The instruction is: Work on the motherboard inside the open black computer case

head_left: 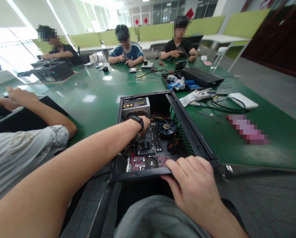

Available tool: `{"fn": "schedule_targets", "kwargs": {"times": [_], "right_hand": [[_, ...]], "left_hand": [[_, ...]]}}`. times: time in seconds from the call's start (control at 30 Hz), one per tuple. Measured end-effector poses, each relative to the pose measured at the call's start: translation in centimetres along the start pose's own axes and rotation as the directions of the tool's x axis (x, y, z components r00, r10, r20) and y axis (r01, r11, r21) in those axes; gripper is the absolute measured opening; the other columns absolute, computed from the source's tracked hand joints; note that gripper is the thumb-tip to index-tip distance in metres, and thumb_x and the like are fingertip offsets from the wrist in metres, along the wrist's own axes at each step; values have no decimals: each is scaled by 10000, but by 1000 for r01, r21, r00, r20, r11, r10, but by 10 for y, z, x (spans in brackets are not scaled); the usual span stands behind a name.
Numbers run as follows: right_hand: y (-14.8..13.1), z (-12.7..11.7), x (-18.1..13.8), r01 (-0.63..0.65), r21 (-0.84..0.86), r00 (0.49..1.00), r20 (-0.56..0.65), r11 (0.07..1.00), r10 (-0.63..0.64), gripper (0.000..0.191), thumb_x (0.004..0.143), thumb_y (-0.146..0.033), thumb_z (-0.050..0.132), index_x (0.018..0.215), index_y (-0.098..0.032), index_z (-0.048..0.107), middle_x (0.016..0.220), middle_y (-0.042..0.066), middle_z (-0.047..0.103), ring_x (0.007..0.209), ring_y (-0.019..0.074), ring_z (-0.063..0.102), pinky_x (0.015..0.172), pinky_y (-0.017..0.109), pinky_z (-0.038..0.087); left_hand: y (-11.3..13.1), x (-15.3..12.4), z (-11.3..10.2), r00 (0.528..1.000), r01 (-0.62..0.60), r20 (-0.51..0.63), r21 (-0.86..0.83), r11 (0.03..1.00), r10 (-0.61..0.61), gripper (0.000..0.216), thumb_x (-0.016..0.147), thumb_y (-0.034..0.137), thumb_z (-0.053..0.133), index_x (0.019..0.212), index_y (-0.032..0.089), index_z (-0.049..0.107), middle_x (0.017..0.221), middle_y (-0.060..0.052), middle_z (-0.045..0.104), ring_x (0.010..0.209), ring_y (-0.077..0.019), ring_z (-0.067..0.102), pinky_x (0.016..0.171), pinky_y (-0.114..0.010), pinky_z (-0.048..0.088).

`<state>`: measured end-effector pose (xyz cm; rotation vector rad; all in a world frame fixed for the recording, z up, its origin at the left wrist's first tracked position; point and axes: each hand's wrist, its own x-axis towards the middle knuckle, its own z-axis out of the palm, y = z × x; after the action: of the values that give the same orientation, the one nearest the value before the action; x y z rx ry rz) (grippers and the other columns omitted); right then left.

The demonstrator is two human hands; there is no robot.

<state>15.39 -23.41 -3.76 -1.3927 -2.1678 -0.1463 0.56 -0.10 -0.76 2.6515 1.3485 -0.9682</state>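
An open black computer case [187, 132] lies on its side in front of me, its near end over the table's edge. My left hand [145, 125] reaches down onto the motherboard [146, 145], close below the power supply [136, 106]; its fingertips are hidden. Just right of that hand sits a round cooling fan [167, 127]. A red graphics card [141, 162] lies along the near end of the case. My right hand [192, 177] is closed round the near rim of the case, thumb underneath and fingers on top.
White gloves [196, 97], cables and a white box [243, 100] lie on the green table [262, 145] to the right. Behind the case is a black tray [175, 82] holding tools. At left a co-worker's arm [46, 109] rests over another case; several people work across the table.
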Motion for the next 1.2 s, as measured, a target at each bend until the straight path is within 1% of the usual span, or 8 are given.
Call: {"fn": "schedule_targets", "kwargs": {"times": [0.1,0.23,0.4,0.5,0.63,0.77,1.03,1.2], "right_hand": [[0,0,0,1,-4,1000,-2,1000,-1,189,926,-305,580,1094,-225,611,850,21,606,816,197,452,836,397,307],[0,0,0,-4,-6,1000,-2,1000,4,186,931,-316,569,1085,-227,625,849,26,613,807,195,459,828,393,306],[0,0,0,-2,-10,1000,-6,1000,2,204,929,-315,571,1103,-225,629,856,27,616,810,195,467,839,394,311],[0,1,0,-6,-11,1000,3,1000,6,212,925,-318,578,1112,-228,621,860,28,615,816,199,463,845,398,313],[0,0,0,-6,-17,1000,9,1000,6,218,924,-319,579,1118,-228,617,862,30,614,814,201,457,840,402,311],[0,0,1,-6,-22,1000,7,1000,6,212,927,-325,574,1112,-232,623,853,27,613,806,200,458,834,399,310],[0,1,1,-10,-13,1000,4,1000,10,210,922,-323,584,1109,-232,616,851,24,610,814,203,458,838,400,313],[0,0,1,-7,-15,1000,4,1000,7,207,920,-323,587,1106,-234,611,849,25,607,814,203,451,835,400,310]], "left_hand": [[0,0,0,1000,-5,-1,4,1000,5,572,473,329,909,1000,146,780,1081,-166,748,1010,-311,691,840,-308,539],[-1,1,1,1000,0,-22,-50,999,-1,534,434,310,922,921,138,787,1029,-172,757,976,-321,697,821,-322,545],[-2,3,2,1000,-4,-30,-30,1000,3,530,425,333,919,916,184,788,990,-127,768,976,-293,694,822,-297,537],[-3,5,4,1000,-2,-16,-40,999,1,539,414,306,920,923,186,790,990,-128,767,983,-294,693,831,-294,533],[-4,9,7,999,1,-39,-69,998,-4,479,444,263,905,895,148,792,991,-159,764,964,-311,699,830,-319,543],[-4,9,7,999,8,-40,-62,998,-10,469,433,244,906,883,167,795,958,-136,771,956,-302,701,826,-311,545],[-2,6,4,1000,-21,-5,7,1000,21,458,540,281,872,968,141,792,1046,-155,759,1008,-308,694,849,-314,545],[-3,7,5,1000,-9,-24,-36,999,8,456,512,264,886,941,138,795,1040,-165,758,1013,-317,691,865,-324,539]]}}
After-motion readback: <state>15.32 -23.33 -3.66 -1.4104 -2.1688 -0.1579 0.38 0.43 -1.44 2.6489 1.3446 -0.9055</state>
